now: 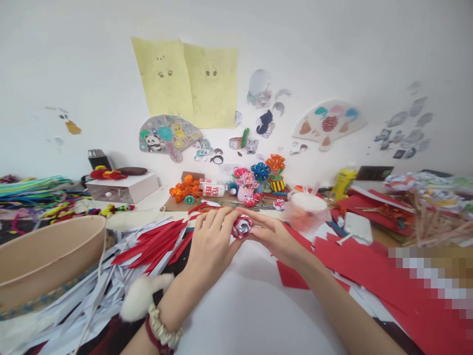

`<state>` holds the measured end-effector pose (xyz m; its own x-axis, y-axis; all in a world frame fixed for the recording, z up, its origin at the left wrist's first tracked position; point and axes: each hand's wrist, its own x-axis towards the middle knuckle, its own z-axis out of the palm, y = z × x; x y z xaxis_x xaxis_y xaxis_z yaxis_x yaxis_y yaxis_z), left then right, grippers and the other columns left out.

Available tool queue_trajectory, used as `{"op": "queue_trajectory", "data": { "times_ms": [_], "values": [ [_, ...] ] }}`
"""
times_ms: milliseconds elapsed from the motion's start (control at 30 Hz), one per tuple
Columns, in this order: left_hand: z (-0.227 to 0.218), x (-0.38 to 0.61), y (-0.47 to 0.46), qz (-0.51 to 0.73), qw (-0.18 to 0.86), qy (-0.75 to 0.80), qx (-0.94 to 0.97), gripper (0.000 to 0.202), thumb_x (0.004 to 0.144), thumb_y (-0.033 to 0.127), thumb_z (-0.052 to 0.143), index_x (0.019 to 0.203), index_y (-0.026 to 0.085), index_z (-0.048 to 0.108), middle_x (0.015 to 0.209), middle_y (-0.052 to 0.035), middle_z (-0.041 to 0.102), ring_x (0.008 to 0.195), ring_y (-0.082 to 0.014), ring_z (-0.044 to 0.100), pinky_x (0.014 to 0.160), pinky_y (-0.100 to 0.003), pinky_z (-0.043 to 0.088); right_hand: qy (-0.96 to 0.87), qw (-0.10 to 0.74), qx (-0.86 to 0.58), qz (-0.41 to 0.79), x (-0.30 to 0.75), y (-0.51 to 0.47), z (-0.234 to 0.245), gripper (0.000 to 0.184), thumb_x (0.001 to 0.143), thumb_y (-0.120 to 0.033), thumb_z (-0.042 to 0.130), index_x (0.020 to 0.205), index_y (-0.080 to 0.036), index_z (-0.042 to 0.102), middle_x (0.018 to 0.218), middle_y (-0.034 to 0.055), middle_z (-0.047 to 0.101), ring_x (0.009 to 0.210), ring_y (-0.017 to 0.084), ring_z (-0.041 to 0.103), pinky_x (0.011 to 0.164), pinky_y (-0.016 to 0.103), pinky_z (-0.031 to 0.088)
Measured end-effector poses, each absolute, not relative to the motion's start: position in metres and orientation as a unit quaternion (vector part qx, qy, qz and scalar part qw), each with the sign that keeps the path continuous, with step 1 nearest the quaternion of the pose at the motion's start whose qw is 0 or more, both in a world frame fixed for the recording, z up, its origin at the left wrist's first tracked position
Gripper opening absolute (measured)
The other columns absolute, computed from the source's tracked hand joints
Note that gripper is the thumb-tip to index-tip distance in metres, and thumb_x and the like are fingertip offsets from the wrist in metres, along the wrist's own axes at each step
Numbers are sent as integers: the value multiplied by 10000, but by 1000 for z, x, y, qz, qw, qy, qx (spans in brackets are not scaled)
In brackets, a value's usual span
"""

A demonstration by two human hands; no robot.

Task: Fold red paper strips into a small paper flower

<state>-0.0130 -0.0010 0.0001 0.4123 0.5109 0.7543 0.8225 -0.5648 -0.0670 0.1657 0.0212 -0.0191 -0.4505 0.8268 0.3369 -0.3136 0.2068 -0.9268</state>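
Both my hands meet over the middle of the table on a small rolled paper rose [242, 226], red outside and white inside. My left hand [211, 242] pinches its left side with curled fingers; a bracelet and a white pompom hang at that wrist. My right hand [272, 234] grips the rose from the right, fingers closed round it. A pile of red and white paper strips [155, 242] lies just left of my left hand. Red paper sheets [343, 261] lie under and right of my right hand.
A tan bowl [44, 256] stands at the left edge. Behind the hands are a plastic cup [307, 211], paper flowers in small pots [258, 178], an orange flower bunch [185, 189], a white box [123, 188], pipe cleaners [33, 195] and a yellow bottle [343, 182].
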Motion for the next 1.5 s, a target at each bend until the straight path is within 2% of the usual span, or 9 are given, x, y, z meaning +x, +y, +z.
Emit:
{"op": "queue_trajectory", "data": {
  "times_ms": [200, 500, 733, 1033, 1233, 1500],
  "values": [
    [-1, -13, -1, -343, 226, -408, -815, 365, 879, 372, 575, 1189, 181, 550, 1162, -102, 639, 1027, -272, 557, 846, -398, 367, -609, 481, -208, 595, 166, 22, -21, 450, 805, -284, 687, 1245, -230, 607, 1296, 86, 599, 1184, 263, 560, 1015, 472, 446],
    [-1, -11, -2, -347, 221, -407, -815, 353, 881, 348, 570, 1195, 188, 559, 1149, -102, 639, 1027, -273, 560, 854, -407, 373, -623, 487, -240, 563, 166, 21, -21, 457, 795, -310, 698, 1238, -240, 610, 1307, 81, 593, 1210, 272, 542, 1003, 466, 462],
    [-3, -12, -2, -345, 222, -402, -819, 343, 864, 299, 595, 1185, 189, 553, 1166, -108, 634, 1026, -275, 559, 868, -407, 360, -629, 496, -247, 545, 164, 21, -21, 454, 795, -274, 692, 1239, -245, 604, 1349, 65, 559, 1257, 267, 497, 1016, 448, 460],
    [-2, -14, 0, -349, 149, -422, -823, 391, 873, 378, 590, 1210, 192, 518, 1178, -90, 616, 1053, -264, 531, 890, -402, 346, -597, 494, -230, 588, 161, 18, -20, 422, 834, -293, 653, 1246, -236, 584, 1325, 87, 564, 1192, 251, 543, 949, 411, 499],
    [-4, -14, 2, -353, 116, -412, -832, 384, 859, 318, 617, 1206, 190, 512, 1186, -88, 605, 1077, -254, 528, 893, -395, 364, -573, 494, -240, 608, 161, 19, -25, 408, 820, -279, 665, 1218, -220, 597, 1286, 96, 590, 1122, 237, 586, 942, 399, 484],
    [-12, -14, 8, -336, 142, -376, -852, 395, 854, 261, 617, 1219, 171, 496, 1191, -99, 611, 1086, -259, 536, 869, -397, 388, -561, 504, -246, 609, 160, 27, -37, 398, 760, -240, 714, 1149, -226, 631, 1250, 83, 604, 1153, 238, 555, 920, 372, 488]
  ]
}}
